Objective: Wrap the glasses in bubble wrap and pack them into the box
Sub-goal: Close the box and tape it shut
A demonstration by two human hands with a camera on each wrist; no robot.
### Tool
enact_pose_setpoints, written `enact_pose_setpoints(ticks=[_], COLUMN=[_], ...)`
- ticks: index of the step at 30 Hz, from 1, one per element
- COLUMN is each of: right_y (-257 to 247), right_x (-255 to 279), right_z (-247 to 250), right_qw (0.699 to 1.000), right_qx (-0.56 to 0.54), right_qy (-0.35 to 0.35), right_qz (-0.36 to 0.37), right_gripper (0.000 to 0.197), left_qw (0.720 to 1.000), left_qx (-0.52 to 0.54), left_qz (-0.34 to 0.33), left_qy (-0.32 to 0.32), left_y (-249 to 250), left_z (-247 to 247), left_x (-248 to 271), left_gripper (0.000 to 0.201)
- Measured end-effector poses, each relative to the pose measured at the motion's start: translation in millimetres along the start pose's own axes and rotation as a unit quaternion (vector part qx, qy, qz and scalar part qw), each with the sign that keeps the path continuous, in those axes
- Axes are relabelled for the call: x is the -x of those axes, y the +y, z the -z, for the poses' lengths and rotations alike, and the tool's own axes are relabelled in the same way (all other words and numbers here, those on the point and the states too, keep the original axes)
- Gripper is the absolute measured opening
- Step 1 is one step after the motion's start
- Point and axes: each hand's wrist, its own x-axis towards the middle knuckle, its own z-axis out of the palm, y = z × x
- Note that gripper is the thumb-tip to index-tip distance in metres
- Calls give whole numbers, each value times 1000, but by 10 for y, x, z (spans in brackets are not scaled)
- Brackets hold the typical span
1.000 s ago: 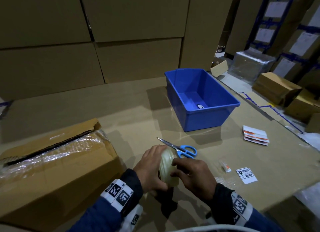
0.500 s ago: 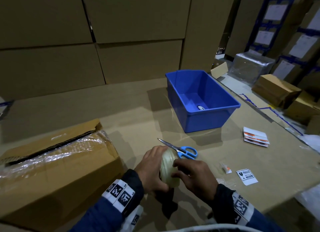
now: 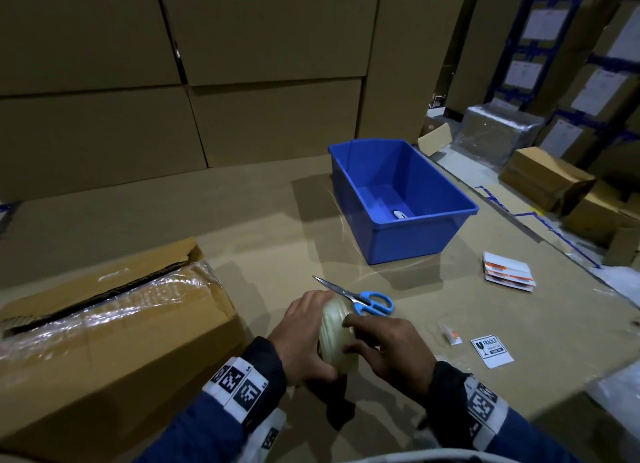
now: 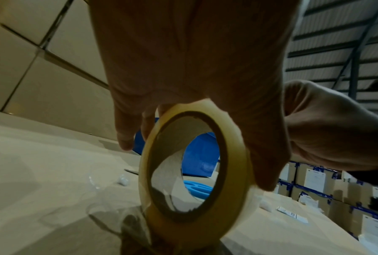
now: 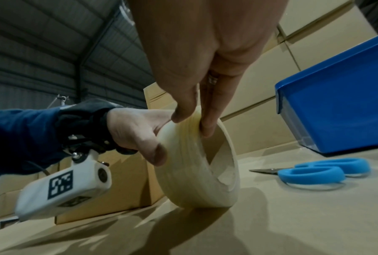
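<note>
**Both hands on a roll of clear tape above the cardboard worktop**

The left hand (image 3: pixel 304 338) reaches in from the lower left, palm toward the roll of pale, clear packing tape (image 3: pixel 337 336), which stands on edge between the two hands. Its fingers curl over the roll's top and far side, and the left thumb (image 5: pixel 154 153) presses the near rim, so this hand is clamped on the roll. The right hand (image 3: pixel 388 350) comes in from the lower right; its thumb and forefinger (image 5: pixel 207 120) meet on the tape's outer band at the top of the roll, pinching there. Whether a loose end of tape lies under those fingertips cannot be told.

In the left wrist view the roll (image 4: pixel 194 174) shows its brown cardboard core as an open ring, tilted, hanging just above the tan cardboard work surface (image 3: pixel 277 248); a patch of crinkled clear film (image 4: pixel 109 219) lies on the surface right below it. No glasses can be made out in any view.

Just beyond the roll lie scissors with light-blue handles (image 3: pixel 367 301), blades pointing away to the left. Farther back stands an open blue plastic bin (image 3: pixel 415 241) with a small white object (image 3: pixel 400 215) on its floor. To the left sits a brown cardboard box (image 3: pixel 114 341), its top covered in shiny clear film. To the right lie a white "fragile" sticker (image 3: pixel 491 351) and a small stack of orange-and-white labels (image 3: pixel 507 272).
</note>
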Motion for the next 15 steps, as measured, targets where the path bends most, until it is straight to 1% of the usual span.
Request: enact_pose_setpoints(ticks=[5,8,10,11,12,13,15], right_y=[14,2,-12,-16,-8,-9,-2], right_x=[16,24,26,39,52,66,80], right_z=[-3,-12,-7,0,-1,7,21], right_qw=[1000,999,1000,1000,1000,999,999], right_qx=[6,14,5,-5,-19,-33,-30], right_qy=[5,9,9,9,10,7,-3], right_qz=[11,30,16,-3,-20,-33,-21], right_gripper=[14,16,15,14,17,24,39], left_qw=[1000,1000,1000,1000,1000,1000,1000], left_qx=[6,2,2,3,6,10,15], left_qz=[-4,-10,-13,-14,-16,-16,-16], left_qy=[-3,3,9,10,11,12,13], left_y=[-8,-10,0,5,6,9,12], left_z=[1,-7,-9,-15,-17,-22,-24], left_x=[6,11,18,21,27,34,43], left_gripper=[108,108,107,107,108,108,107])
